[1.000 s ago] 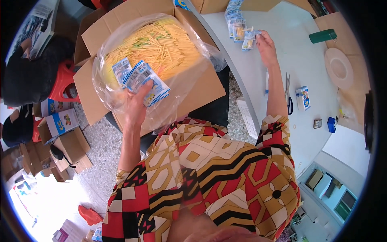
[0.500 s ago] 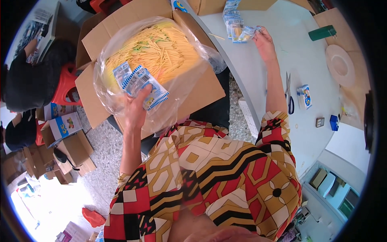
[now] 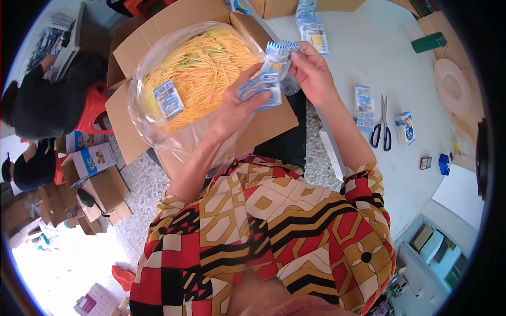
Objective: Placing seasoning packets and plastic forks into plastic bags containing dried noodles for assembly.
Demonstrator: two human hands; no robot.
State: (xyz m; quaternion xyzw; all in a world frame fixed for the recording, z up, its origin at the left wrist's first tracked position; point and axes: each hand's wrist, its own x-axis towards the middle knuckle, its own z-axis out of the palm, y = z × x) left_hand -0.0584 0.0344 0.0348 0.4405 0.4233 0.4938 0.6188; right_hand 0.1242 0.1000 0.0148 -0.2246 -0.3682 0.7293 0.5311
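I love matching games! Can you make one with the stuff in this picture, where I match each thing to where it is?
Things:
1. scissors
2. small blue-and-white packets
3. yellow sticks
4. green box

Places:
A. in the plastic bag inside the cardboard box
B. lying flat on the white table
C. far edge of the table
D. held between both hands

Pairs: 1-B, 2-D, 3-A, 4-C

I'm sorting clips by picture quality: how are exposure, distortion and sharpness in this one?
Head view: fisheye bends the table edge and blacks out the corners; the floor at lower left is blown out white; glare streaks the plastic bag; both hands and their blue packets are sharp.
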